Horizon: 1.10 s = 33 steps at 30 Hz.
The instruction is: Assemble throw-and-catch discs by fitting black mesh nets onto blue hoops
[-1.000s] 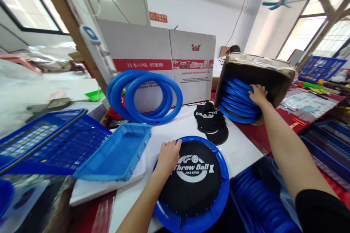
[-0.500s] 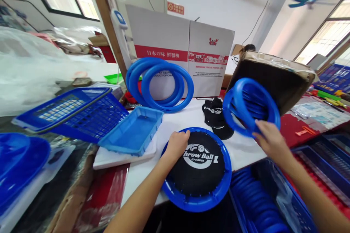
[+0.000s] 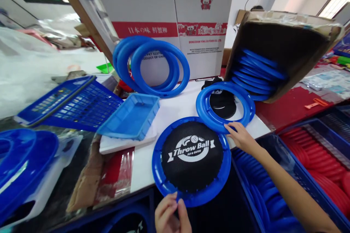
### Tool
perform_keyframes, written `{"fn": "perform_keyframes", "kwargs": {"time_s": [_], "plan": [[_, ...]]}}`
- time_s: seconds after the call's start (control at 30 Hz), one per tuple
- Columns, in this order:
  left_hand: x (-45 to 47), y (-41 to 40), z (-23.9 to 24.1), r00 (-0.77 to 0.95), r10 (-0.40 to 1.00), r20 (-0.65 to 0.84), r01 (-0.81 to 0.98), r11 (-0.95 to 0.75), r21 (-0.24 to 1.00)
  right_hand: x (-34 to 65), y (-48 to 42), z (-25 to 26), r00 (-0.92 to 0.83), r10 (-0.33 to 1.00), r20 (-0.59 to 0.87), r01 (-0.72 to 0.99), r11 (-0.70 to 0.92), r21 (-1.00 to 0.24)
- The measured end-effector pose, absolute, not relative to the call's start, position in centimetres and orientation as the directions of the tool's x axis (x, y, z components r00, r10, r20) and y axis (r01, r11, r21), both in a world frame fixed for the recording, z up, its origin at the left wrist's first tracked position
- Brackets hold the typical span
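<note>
White surface [image 3: 144,162] is overlaid at its near edge by the mesh disc [image 3: 191,178], judged light and best lifted by its stiff rim. At its one o'clock, probably slick rings [image 3: 203,107], seemingly two, are pinched by the right hand [image 3: 242,138]; at seven, the left hand's [image 3: 171,213] grip cannot be told.

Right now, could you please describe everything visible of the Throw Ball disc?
The Throw Ball disc lies face up, jutting past the white tabletop: black mesh-like center, white logo, plastic-looking blue rim. The left hand is at its near rim; a blue ring overlaps its far right. Contact with either is unclear.
</note>
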State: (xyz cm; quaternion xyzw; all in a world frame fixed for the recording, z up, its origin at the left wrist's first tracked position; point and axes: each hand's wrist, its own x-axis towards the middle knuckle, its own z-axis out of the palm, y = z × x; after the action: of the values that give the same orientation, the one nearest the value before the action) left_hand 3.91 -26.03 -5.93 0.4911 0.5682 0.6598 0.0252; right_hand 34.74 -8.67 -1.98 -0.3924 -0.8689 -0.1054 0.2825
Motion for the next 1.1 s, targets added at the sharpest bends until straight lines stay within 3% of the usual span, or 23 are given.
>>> {"fn": "perform_keyframes", "kwargs": {"time_s": [0.17,0.23,0.3,0.37,0.47,0.57,0.73,0.87,1.1], "plan": [[5.6,-29.8,-8.3,-0.482,0.706,0.519,0.521,-0.245,0.817,35.5,-5.1,-2.1,-0.545,0.658,0.520,0.725,0.681,-0.102],[5.8,-30.4,-9.0,-0.536,0.791,0.295,0.332,-0.124,0.935,35.6,-4.5,-1.8,-0.531,0.670,0.519,0.730,0.673,-0.123],[6.1,-30.4,-9.6,-0.427,0.904,-0.015,0.013,0.023,1.000,35.4,-4.7,-1.2,-0.503,0.673,0.542,0.736,0.663,-0.139],[6.5,-29.6,-10.0,-0.241,0.944,-0.225,-0.263,0.159,0.951,34.5,-5.7,-0.4,-0.470,0.656,0.591,0.734,0.662,-0.153],[7.0,-27.7,-9.5,-0.230,0.914,-0.336,-0.435,0.212,0.875,32.0,-9.0,1.2,-0.453,0.611,0.649,0.689,0.702,-0.179],[6.9,-25.8,-7.9,-0.282,0.903,-0.324,-0.442,0.178,0.880,29.1,-13.6,2.7,-0.565,0.592,0.575,0.622,0.763,-0.176],[6.0,-25.2,-4.9,-0.208,0.973,-0.095,-0.435,-0.005,0.900,27.0,-18.9,4.1,-0.716,0.518,0.468,0.501,0.848,-0.173],[6.3,-25.6,-2.1,-0.253,0.967,-0.039,-0.402,-0.069,0.913,27.6,-19.2,5.8,-0.680,0.551,0.484,0.457,0.835,-0.308],[8.7,-23.7,2.9,-0.378,0.925,-0.026,-0.556,-0.204,0.806,29.0,-17.0,10.6,-0.604,0.620,0.501,0.234,0.739,-0.632]]}}
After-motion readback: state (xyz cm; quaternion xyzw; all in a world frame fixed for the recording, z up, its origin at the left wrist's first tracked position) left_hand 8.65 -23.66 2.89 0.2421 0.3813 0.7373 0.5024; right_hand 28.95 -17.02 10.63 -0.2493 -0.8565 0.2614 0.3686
